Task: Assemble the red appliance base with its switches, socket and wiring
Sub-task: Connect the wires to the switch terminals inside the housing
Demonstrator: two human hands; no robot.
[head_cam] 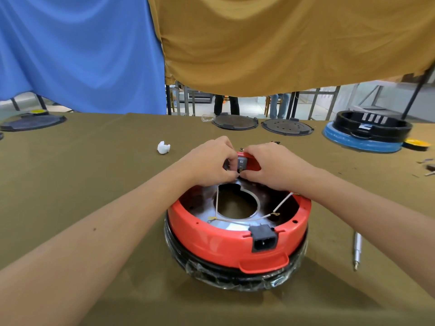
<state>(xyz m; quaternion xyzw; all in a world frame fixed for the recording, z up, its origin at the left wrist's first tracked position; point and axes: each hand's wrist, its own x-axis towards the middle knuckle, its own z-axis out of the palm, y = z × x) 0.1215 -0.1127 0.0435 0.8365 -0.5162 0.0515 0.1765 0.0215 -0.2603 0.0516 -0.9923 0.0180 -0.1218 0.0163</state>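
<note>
The red appliance base (226,241) lies upside down on the table, its lower part wrapped in clear film. A black power socket (263,238) sits in its near wall. White wires (281,203) with ring terminals run across the open inside. At the far rim, a grey switch (242,163) stands in the red wall. My left hand (209,161) pinches the switch from the left. My right hand (273,165) grips the switch and the red rim from the right. The fingertips of both hands meet at a wire end just below the switch.
A silver screwdriver (357,249) lies right of the base. A crumpled white scrap (163,147) lies left of my hands. Black round plates (235,122) and a blue-and-black base (367,132) stand along the far edge. Small parts (427,167) are scattered at far right.
</note>
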